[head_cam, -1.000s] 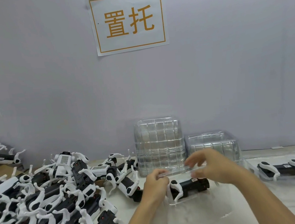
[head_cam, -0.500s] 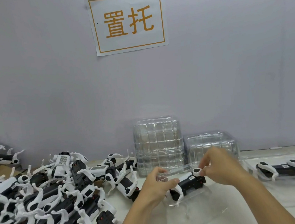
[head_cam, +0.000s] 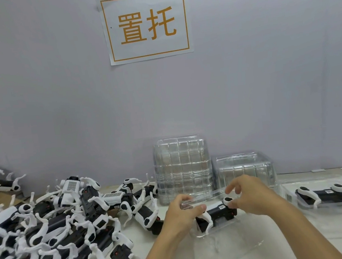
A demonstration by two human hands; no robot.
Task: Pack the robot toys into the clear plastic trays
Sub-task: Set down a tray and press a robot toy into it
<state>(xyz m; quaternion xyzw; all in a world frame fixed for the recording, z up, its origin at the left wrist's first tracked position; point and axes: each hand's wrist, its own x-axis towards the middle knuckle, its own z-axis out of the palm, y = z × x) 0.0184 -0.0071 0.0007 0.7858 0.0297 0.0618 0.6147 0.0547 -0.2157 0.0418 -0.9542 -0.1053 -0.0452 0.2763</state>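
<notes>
Since a moment ago your right hand (head_cam: pixel 252 196) has shifted to the black-and-white robot toy (head_cam: pixel 214 213), fingers pinching its white leg, left hand (head_cam: pixel 182 213) gripping the clear plastic tray (head_cam: pixel 221 246) on the table (head_cam: pixel 300 248): seating step; next, press it level.

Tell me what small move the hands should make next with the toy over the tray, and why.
Probably lower the toy flat into the tray. Both hands, left and right, hold it tilted above the tray, its white leg hanging over the near rim, so it is not yet seated.
</notes>
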